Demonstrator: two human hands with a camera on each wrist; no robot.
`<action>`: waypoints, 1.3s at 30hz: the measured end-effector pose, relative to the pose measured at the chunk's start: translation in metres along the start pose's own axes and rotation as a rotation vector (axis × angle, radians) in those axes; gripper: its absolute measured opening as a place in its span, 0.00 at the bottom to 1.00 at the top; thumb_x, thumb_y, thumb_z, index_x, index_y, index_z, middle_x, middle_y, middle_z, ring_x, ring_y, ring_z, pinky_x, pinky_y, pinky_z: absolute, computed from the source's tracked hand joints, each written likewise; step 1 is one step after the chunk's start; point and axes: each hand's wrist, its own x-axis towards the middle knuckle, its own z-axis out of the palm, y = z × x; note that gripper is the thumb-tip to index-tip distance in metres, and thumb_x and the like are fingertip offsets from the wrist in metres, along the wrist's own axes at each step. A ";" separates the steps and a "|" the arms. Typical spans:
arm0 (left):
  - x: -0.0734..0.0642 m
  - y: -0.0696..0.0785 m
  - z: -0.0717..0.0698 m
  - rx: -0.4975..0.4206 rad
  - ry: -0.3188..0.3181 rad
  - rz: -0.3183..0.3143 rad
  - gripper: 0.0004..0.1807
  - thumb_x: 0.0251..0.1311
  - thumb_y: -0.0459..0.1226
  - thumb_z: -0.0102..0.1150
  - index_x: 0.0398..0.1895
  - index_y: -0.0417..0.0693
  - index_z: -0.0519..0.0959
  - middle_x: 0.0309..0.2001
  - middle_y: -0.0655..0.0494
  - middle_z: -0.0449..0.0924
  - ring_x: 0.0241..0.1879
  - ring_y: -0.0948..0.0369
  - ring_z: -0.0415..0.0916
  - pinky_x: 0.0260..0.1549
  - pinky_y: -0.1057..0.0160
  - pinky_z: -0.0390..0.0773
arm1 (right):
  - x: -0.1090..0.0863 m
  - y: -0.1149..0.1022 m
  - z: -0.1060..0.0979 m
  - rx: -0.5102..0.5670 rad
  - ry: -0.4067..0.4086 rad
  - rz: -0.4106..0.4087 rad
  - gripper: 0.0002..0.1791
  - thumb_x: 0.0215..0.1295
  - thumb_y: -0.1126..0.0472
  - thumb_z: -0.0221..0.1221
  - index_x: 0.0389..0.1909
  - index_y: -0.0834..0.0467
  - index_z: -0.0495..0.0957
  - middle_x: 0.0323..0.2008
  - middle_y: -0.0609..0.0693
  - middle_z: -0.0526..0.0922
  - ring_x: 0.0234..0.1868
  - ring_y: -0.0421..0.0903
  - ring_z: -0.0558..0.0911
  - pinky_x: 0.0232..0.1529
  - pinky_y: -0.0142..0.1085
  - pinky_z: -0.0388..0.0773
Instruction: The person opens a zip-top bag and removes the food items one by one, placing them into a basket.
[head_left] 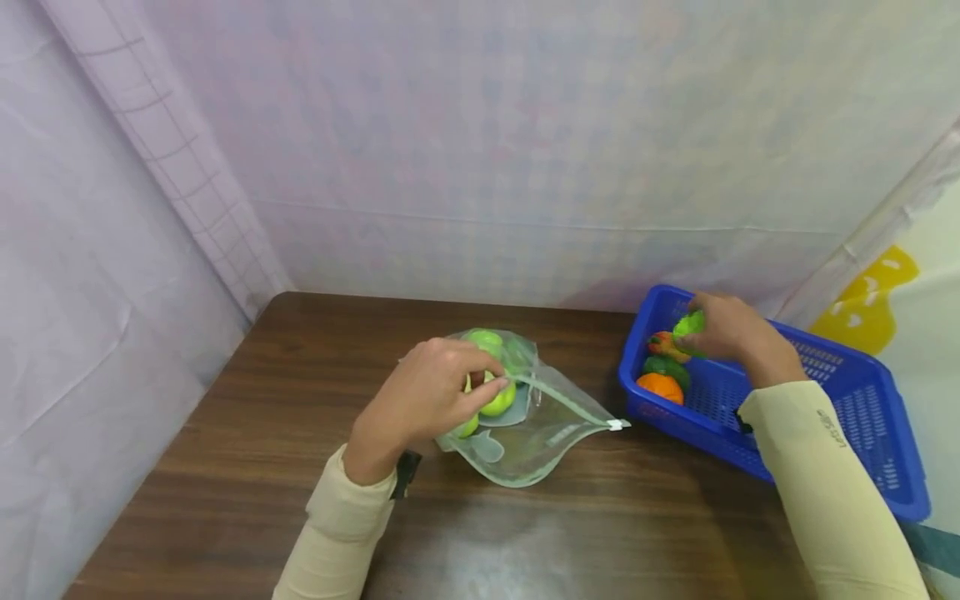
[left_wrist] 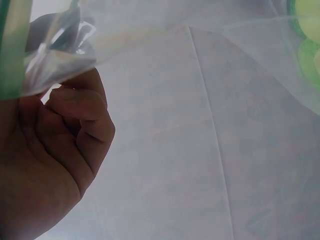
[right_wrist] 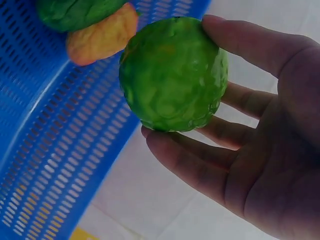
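My left hand [head_left: 427,396] pinches the rim of a clear zip bag [head_left: 536,458], which lies on the table with its mouth spread. Several light green round fruits [head_left: 498,400] show inside the bag, partly behind my fingers. In the left wrist view the bag's green zip strip [left_wrist: 12,55] runs past the curled fingers. Over the far left part of the blue basket [head_left: 716,437], my right hand [head_left: 727,329] grips a round green fruit with a bumpy skin [right_wrist: 172,75] between thumb and fingers.
In the basket lie an orange fruit [head_left: 662,387], a dark green one [head_left: 667,367] and a red-orange one [head_left: 667,346]. The basket stands at the right end of the brown wooden table [head_left: 247,467]. White sheets [head_left: 525,150] hang behind and at the left.
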 end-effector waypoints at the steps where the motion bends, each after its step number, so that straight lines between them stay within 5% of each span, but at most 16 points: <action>1: 0.000 0.000 0.000 -0.002 -0.002 -0.003 0.05 0.63 0.40 0.65 0.33 0.53 0.89 0.24 0.67 0.82 0.23 0.72 0.72 0.24 0.73 0.71 | 0.001 0.002 0.001 0.000 -0.008 0.008 0.36 0.62 0.50 0.66 0.61 0.71 0.70 0.55 0.74 0.77 0.55 0.72 0.74 0.56 0.67 0.70; 8: -0.002 0.000 -0.001 -0.007 -0.009 -0.007 0.05 0.64 0.39 0.65 0.34 0.52 0.89 0.25 0.66 0.82 0.23 0.72 0.72 0.24 0.73 0.71 | 0.007 0.014 0.007 -0.012 -0.033 0.033 0.35 0.62 0.50 0.66 0.59 0.73 0.70 0.51 0.74 0.78 0.52 0.72 0.75 0.54 0.67 0.71; 19: -0.002 0.000 -0.003 -0.001 -0.011 -0.011 0.05 0.64 0.40 0.65 0.35 0.52 0.89 0.25 0.66 0.82 0.23 0.72 0.71 0.24 0.72 0.71 | 0.008 0.024 0.016 0.009 -0.128 0.123 0.43 0.60 0.45 0.67 0.65 0.71 0.66 0.61 0.77 0.71 0.58 0.76 0.72 0.56 0.70 0.68; 39: -0.001 0.002 -0.003 0.003 -0.026 -0.028 0.05 0.63 0.41 0.65 0.35 0.53 0.89 0.25 0.66 0.82 0.23 0.70 0.73 0.24 0.72 0.71 | 0.007 0.041 0.029 0.020 -0.233 0.213 0.40 0.62 0.47 0.65 0.68 0.65 0.66 0.66 0.78 0.63 0.61 0.78 0.66 0.53 0.74 0.67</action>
